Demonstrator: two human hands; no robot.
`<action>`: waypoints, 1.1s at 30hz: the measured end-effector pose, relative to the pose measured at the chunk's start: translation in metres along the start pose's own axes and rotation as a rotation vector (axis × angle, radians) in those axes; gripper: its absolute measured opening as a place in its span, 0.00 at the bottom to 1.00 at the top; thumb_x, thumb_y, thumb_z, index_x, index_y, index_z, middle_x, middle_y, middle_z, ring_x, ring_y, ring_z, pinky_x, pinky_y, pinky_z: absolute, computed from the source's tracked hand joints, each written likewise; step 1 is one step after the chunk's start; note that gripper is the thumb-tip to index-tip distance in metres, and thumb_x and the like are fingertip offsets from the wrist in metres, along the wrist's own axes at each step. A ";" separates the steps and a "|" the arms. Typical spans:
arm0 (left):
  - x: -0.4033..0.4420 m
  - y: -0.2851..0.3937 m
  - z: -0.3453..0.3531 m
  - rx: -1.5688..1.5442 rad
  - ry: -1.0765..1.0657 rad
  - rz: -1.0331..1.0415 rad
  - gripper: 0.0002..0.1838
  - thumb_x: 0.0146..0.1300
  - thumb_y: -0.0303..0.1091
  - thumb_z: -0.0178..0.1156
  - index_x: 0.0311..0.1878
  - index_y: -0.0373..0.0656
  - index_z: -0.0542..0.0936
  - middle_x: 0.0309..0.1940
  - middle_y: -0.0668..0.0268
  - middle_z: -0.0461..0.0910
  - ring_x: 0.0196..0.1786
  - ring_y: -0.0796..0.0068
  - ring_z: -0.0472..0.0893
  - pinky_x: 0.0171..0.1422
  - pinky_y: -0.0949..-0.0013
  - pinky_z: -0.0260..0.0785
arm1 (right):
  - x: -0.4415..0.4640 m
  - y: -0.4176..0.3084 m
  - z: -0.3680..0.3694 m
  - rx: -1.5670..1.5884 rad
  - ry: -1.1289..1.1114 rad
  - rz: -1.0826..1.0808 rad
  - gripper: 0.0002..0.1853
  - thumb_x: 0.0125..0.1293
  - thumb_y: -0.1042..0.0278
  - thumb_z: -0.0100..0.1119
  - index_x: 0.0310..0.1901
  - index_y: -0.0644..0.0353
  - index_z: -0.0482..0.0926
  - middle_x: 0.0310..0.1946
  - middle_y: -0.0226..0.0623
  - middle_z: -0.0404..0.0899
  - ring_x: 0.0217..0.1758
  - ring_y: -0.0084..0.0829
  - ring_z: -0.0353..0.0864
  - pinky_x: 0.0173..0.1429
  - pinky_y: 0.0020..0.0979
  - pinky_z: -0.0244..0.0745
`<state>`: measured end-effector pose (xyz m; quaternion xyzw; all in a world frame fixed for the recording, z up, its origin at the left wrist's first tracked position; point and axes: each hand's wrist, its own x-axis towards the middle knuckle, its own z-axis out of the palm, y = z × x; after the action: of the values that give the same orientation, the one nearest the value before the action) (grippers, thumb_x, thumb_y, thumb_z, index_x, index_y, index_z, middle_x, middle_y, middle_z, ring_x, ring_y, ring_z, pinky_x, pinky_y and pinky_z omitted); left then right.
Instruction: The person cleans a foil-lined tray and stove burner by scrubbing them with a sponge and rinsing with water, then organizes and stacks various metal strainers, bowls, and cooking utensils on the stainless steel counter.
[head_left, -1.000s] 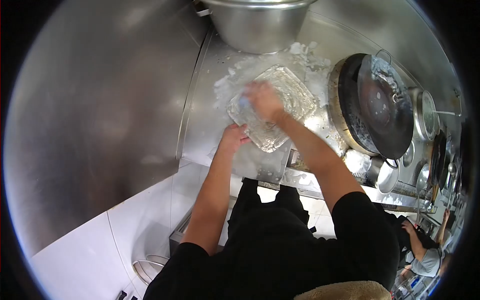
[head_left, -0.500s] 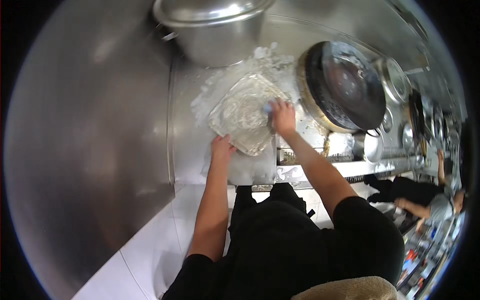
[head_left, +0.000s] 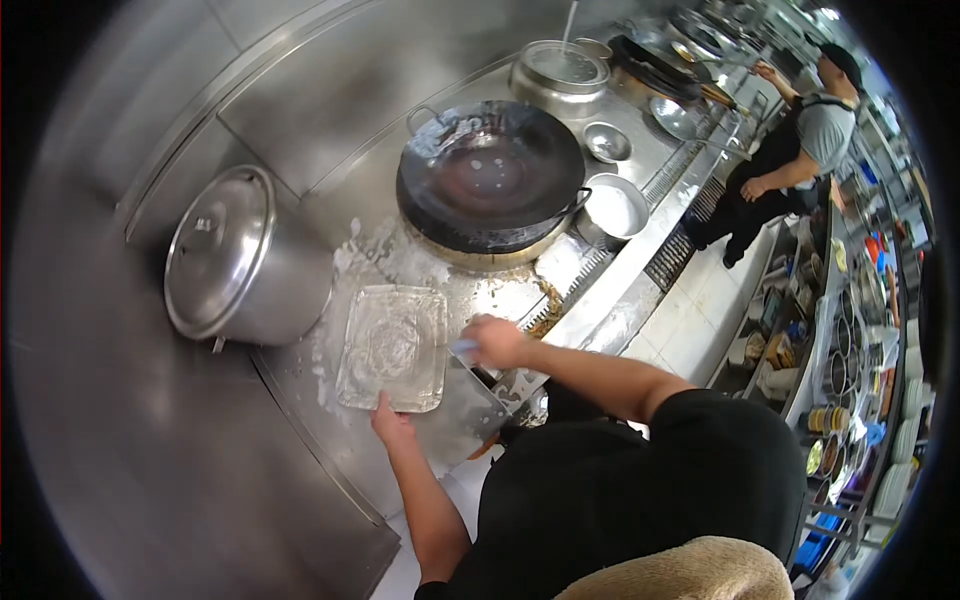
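Note:
A shallow rectangular tray point(head_left: 395, 345), shiny and smeared with whitish suds, lies on the wet metal counter. My left hand point(head_left: 394, 422) grips its near edge, the thumb on the rim and the fingers partly hidden. Just off the tray's right side, my right hand point(head_left: 497, 342) is closed around a small pale-blue thing point(head_left: 463, 346), too blurred to name exactly. White foam point(head_left: 370, 250) is spread over the counter behind the tray.
On the left stands a big lidded pot point(head_left: 285, 275). A large dark wok point(head_left: 490, 175) sits behind the tray, with a pot of white contents point(head_left: 612, 210) to its right. Food scraps point(head_left: 547, 308) lie by the drain grate. Another person point(head_left: 790, 150) stands farther along the line.
My head view has turned toward the right, bringing more of the kitchen into sight. My right hand has moved from over the tray to beyond its right edge. The left stays on the rim.

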<state>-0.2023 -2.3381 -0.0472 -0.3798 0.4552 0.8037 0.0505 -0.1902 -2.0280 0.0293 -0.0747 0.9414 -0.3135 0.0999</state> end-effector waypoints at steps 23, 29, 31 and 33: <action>-0.165 0.093 0.197 0.383 0.156 0.497 0.22 0.73 0.35 0.62 0.64 0.33 0.74 0.56 0.52 0.80 0.53 0.57 0.82 0.56 0.54 0.77 | 0.077 0.630 -0.276 1.570 0.791 0.939 0.24 0.73 0.54 0.60 0.59 0.66 0.70 0.48 0.57 0.78 0.40 0.50 0.86 0.38 0.53 0.87; -0.181 0.084 0.219 0.391 0.221 0.511 0.24 0.70 0.38 0.65 0.62 0.32 0.75 0.54 0.53 0.81 0.53 0.57 0.82 0.57 0.52 0.77 | 0.093 0.590 -0.296 0.092 0.763 0.773 0.25 0.68 0.76 0.55 0.67 0.64 0.67 0.52 0.59 0.80 0.45 0.57 0.86 0.50 0.46 0.86; -0.183 0.082 0.225 0.404 0.201 0.530 0.23 0.70 0.38 0.65 0.61 0.32 0.75 0.53 0.54 0.81 0.52 0.58 0.82 0.56 0.54 0.77 | 0.084 0.527 -0.340 -0.057 0.789 0.608 0.29 0.65 0.78 0.55 0.69 0.59 0.66 0.58 0.57 0.77 0.49 0.58 0.84 0.54 0.45 0.84; -0.183 0.078 0.236 0.403 0.191 0.550 0.18 0.73 0.36 0.62 0.58 0.32 0.77 0.51 0.55 0.82 0.49 0.62 0.83 0.55 0.57 0.76 | 0.084 0.495 -0.380 -0.192 0.840 0.437 0.33 0.63 0.79 0.54 0.71 0.54 0.64 0.62 0.55 0.74 0.51 0.58 0.83 0.55 0.47 0.82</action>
<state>-0.2394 -2.1532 0.1971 -0.2988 0.6926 0.6421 -0.1369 -0.3997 -1.4347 0.0158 0.2491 0.9186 -0.2000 -0.2325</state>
